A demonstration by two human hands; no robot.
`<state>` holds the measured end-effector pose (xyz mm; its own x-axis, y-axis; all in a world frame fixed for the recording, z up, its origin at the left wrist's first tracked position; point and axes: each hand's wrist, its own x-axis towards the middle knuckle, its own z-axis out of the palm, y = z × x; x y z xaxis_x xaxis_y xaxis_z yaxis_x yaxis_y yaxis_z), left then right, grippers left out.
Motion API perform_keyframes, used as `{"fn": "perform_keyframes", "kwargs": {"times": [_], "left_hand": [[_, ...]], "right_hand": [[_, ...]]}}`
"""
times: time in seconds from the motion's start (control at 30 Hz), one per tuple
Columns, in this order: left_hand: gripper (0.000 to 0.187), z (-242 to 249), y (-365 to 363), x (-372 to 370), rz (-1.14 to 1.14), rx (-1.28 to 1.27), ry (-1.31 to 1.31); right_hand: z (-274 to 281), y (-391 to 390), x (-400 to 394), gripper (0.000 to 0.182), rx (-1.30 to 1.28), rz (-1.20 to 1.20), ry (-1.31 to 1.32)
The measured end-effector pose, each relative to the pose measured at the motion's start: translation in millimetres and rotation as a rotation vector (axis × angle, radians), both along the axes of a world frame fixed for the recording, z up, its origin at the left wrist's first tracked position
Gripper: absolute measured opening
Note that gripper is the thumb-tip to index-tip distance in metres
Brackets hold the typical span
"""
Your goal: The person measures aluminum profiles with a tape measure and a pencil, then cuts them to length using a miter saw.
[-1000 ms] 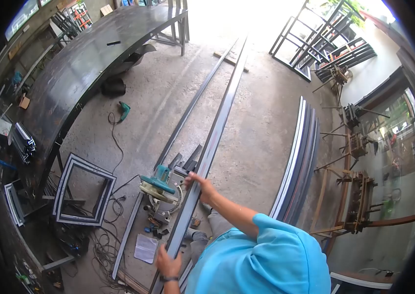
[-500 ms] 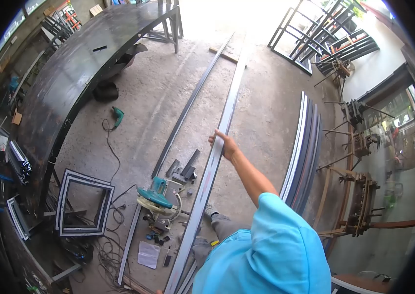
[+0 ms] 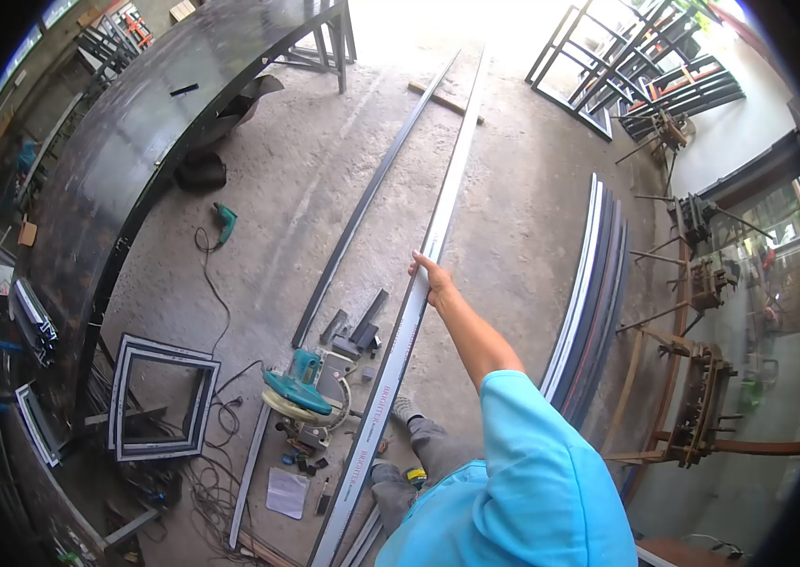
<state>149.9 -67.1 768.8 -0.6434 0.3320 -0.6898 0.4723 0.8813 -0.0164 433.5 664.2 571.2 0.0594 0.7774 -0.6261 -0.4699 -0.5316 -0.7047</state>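
A long grey metal bar (image 3: pixel 409 328) with red lettering runs from the bottom of the view toward the bright doorway. My right hand (image 3: pixel 432 276) is wrapped round it near mid-length, fingers over its left edge. The bar's far end is over a small wooden strip (image 3: pixel 447 102) on the floor. Just left of the near part stands a teal cut-off saw (image 3: pixel 301 383), with short dark offcuts (image 3: pixel 362 324) beside it. A second, darker bar (image 3: pixel 362 203) lies to the left. My left hand is outside the view.
A large dark table (image 3: pixel 98 161) fills the left side. A green drill (image 3: pixel 223 225) and its cord, square frames (image 3: pixel 208 406) and a paper sheet (image 3: pixel 286 492) lie on the floor. Several long bars (image 3: pixel 589 293) lie at right, near metal stands (image 3: pixel 702 283).
The near part of the bar has turned slightly, and red lettering now shows on it. My right hand keeps its hold, and the view has shifted a little.
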Motion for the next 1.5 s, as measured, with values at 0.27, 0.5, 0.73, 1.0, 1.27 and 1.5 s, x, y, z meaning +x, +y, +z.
{"fn": "perform_keyframes", "kwargs": {"times": [0.27,0.5,0.73,1.0,1.27,1.5], "left_hand": [[0.055,-98,114,39,-0.156,0.274,0.169],[0.072,-133,330,67,-0.319,0.741,-0.012],[0.046,-157,76,41,-0.081,0.252,0.004],[0.055,-418,-2,29,-0.101,0.227,-0.194],[0.062,-631,-1,-59,-0.166,0.358,-0.143],[0.06,-723,14,-114,-0.148,0.43,-0.047]], "right_hand": [[-9,-3,-6,0.045,-0.049,0.117,-0.11],[-67,-12,-30,0.034,0.147,0.225,-0.135],[-198,74,55,0.04,-0.064,0.237,-0.285],[-343,-100,23,0.058,-0.254,0.491,-0.346],[-549,-227,-82,0.05,-0.179,0.567,-0.003],[-659,-226,-162,0.047,0.143,0.544,-0.198]]}}
